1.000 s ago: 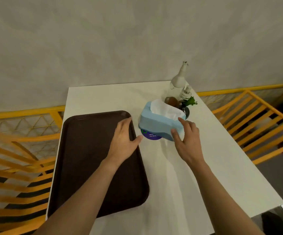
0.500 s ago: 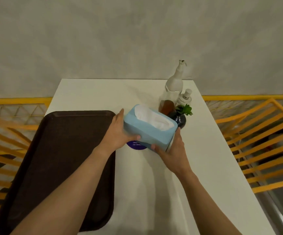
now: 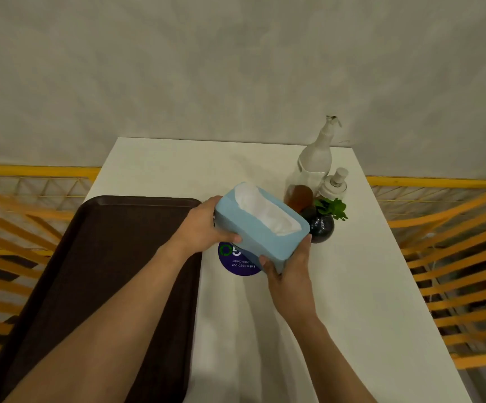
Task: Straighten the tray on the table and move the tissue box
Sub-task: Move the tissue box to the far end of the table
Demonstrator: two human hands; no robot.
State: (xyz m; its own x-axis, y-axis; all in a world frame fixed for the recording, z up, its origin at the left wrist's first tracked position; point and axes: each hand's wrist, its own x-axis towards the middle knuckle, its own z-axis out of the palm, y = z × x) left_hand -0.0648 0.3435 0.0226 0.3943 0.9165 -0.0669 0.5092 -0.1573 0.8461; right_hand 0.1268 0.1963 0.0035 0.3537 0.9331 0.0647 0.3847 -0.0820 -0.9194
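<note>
While both hands are clasping the pale blue tissue box (image 3: 260,231) with white tissue showing at its open top, the box is hanging tilted in the air above the white desk (image 3: 337,301), clear of the surface. The left hand (image 3: 204,228) is wrapping around the box's far-left end, thumb lying along its near side; the right hand (image 3: 286,270) is cupping the lower right corner from beneath, fingers closed against it. Compared with half a second ago, the grip and the box's tilt are looking almost the same, and more of the round purple sticker (image 3: 237,258) on the desk is showing beneath the box. A second ago the box was sitting on that sticker with only fingertips reaching it. The sticker is carrying a green ring mark and upside-down white lettering that seems to read "Let's keep our … clean"; the middle word is too blurred to make out. The dark brown rectangular plastic tray (image 3: 99,271) is lying on the desk's left side, its long edge running roughly parallel to the desk edge, under the left forearm. Just behind the box, a tall clear pump bottle (image 3: 313,167) with brown liquid, a small white pump bottle (image 3: 334,184) and a round black vase with green leaves (image 3: 321,223) are standing close together.
</note>
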